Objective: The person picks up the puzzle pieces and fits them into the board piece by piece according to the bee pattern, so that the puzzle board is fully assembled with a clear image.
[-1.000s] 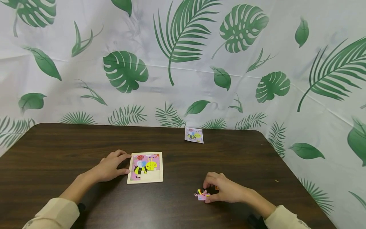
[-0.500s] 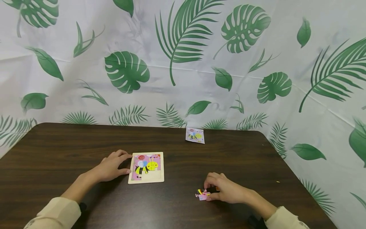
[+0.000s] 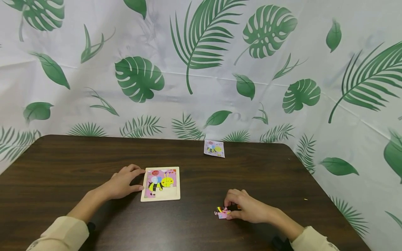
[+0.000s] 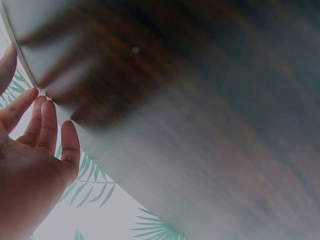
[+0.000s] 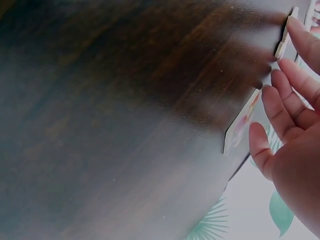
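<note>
A square wooden jigsaw board (image 3: 159,195) with a bee picture lies flat on the table, its lower right part showing bare wood. My left hand (image 3: 121,183) rests at the board's left edge, thumb and fingertips touching the rim, fingers relaxed. To the right of the board, my right hand (image 3: 246,206) pinches a pink, yellow and black puzzle piece (image 3: 222,213) between thumb and fingers, low at the tabletop. A second puzzle piece (image 5: 242,124) lies beside that hand in the right wrist view; in the head view the hand hides most of it.
A small paper card (image 3: 214,149) with the same bee picture lies at the table's back edge. Behind the dark wooden table (image 3: 191,226) hangs a white cloth (image 3: 216,82) with green leaves. A tiny yellow scrap (image 3: 305,199) lies to the right.
</note>
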`<state>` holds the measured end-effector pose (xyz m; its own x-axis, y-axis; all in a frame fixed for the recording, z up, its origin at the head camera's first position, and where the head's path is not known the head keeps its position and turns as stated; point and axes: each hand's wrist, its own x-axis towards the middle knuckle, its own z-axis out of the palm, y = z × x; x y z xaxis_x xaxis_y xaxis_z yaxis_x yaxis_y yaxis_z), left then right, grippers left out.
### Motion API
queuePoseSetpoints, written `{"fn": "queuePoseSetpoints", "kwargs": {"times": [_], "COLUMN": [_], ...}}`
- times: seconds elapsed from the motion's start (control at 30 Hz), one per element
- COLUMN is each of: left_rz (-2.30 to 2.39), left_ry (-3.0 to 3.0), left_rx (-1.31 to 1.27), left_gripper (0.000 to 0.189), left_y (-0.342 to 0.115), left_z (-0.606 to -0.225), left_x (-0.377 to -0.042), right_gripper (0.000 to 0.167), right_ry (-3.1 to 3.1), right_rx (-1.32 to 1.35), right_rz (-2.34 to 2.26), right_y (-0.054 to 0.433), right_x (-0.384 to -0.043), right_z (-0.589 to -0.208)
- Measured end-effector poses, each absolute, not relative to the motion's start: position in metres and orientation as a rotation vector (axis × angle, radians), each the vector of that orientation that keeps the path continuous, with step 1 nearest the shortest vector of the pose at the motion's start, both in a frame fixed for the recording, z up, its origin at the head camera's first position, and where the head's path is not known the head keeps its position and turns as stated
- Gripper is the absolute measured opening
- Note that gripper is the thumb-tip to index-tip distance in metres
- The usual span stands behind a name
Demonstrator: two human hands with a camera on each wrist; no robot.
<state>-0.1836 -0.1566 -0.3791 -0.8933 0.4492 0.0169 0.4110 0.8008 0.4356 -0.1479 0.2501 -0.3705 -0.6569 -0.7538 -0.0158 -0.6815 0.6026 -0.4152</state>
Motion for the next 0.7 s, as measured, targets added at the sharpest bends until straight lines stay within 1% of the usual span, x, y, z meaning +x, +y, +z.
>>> {"fn": "queuePoseSetpoints", "kwargs": {"times": [0.7], "left_rz": [0.677], "left_ry": [2.886], "left_rx": [0.693], "left_gripper": [0.055], "left_y": [-0.155], "left_z": [-0.377], "left_x": [-0.182], "right_gripper": [0.019], "right_ry": [2.675], "right_rx": [-1.19], "right_rz": [-0.549], "right_y": [0.246], "right_x": [-0.159], "right_z": [-0.365]}}
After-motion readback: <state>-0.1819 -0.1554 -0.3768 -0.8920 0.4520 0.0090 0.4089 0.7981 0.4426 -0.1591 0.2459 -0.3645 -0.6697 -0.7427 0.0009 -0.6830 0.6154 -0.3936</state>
